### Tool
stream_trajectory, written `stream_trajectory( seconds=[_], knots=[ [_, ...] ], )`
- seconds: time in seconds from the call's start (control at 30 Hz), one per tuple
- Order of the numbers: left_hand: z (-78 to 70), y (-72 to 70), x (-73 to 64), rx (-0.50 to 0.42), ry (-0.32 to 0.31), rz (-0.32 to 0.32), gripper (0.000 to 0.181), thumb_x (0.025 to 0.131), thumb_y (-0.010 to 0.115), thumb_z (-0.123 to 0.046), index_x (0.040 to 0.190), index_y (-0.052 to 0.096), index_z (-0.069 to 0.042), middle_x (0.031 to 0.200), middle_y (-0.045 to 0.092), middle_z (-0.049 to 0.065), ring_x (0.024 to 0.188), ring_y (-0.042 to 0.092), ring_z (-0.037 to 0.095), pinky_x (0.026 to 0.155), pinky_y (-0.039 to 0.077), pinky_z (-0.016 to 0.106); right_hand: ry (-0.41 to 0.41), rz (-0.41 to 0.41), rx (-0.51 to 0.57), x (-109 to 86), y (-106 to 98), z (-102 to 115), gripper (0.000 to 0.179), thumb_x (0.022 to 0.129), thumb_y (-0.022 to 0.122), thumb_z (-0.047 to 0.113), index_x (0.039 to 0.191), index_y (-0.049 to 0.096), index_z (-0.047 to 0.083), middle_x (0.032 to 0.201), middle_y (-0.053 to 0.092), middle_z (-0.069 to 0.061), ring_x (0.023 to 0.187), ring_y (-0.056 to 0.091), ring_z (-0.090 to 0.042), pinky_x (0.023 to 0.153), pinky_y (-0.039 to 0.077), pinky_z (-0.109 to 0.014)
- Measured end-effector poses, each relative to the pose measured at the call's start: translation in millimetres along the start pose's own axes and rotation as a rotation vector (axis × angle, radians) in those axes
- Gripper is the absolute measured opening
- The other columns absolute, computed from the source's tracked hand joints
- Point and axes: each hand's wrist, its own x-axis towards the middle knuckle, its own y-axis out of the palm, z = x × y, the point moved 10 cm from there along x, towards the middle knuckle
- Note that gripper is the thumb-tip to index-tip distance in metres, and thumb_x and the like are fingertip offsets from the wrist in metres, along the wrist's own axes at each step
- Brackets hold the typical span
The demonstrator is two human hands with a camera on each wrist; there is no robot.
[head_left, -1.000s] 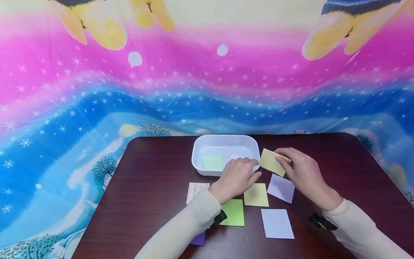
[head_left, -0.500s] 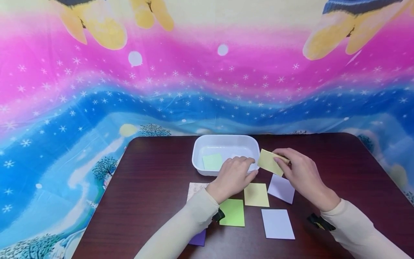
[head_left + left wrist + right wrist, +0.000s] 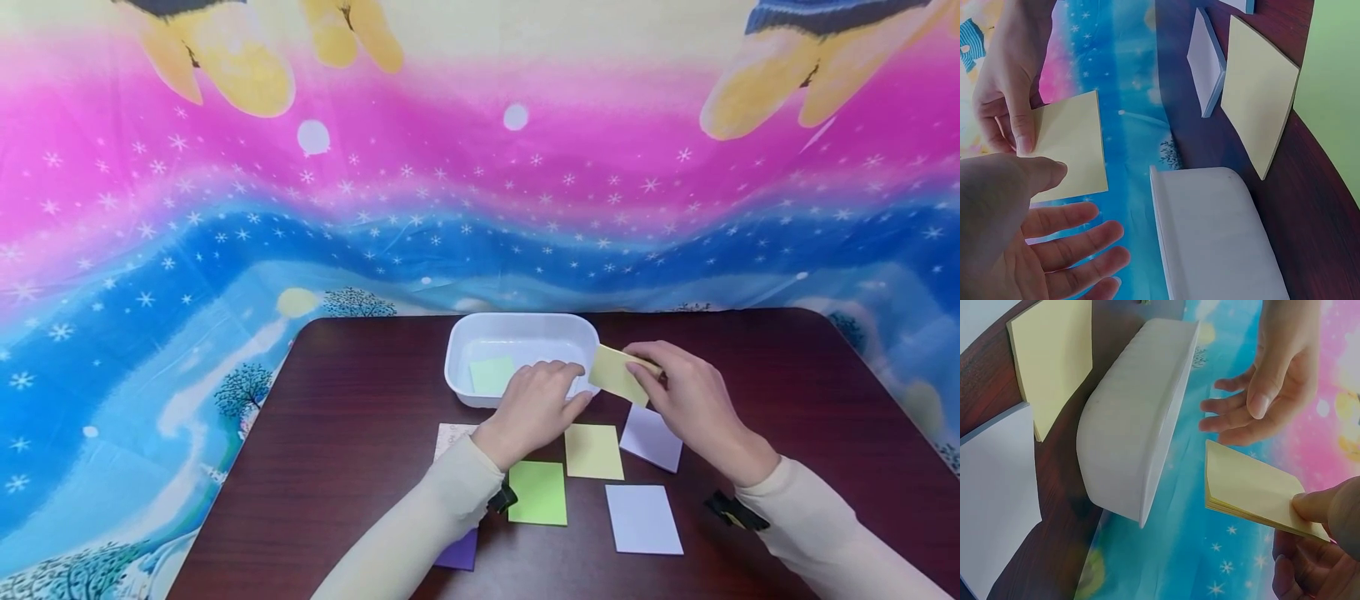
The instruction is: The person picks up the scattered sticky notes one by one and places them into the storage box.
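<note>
My right hand (image 3: 693,404) pinches a pale yellow sticky-note pad (image 3: 1254,487) by one end, thumb on its face and fingers behind. The pad is held up at the right end of a white plastic basin (image 3: 465,399). Over the basin's near rim hovers my left hand (image 3: 536,408), its fingers extended and holding nothing. In the right wrist view the left hand (image 3: 1279,394) stands a short gap from the pad's edge. A pale green note (image 3: 491,376) lies inside the basin; its right part is partly hidden behind the left hand.
On the dark wood table (image 3: 360,417) lie a yellow pad (image 3: 594,452), a lilac pad (image 3: 651,437), a white-lilac pad (image 3: 643,518), a bright green pad (image 3: 537,493), a purple pad (image 3: 459,553) and a printed pink pad (image 3: 452,439). A patterned cloth (image 3: 480,192) hangs behind.
My right hand has moved a little left with the yellow sticky-note pad, up to the basin's right rim. My left hand has also drifted slightly left, still holding nothing.
</note>
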Motion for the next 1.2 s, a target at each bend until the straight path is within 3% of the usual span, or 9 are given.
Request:
stream_trajectory(
  seconds=[1.2],
  knots=[
    [20.4,-1.3,-4.5,-0.006,-0.044,-0.010,0.035,0.100,0.062,-0.037,0.125,0.068,-0.013,0.115,0.075,0.002,0.101,0.072,0.019,0.084,0.057,0.035,-0.007,0.018,0.023,10.8,14.5,5.2,0.026,0.088,0.076,0.005,0.113,0.072,0.010,0.098,0.074,-0.007,0.073,0.065,-0.016,0.059,0.052,-0.034]
  ],
)
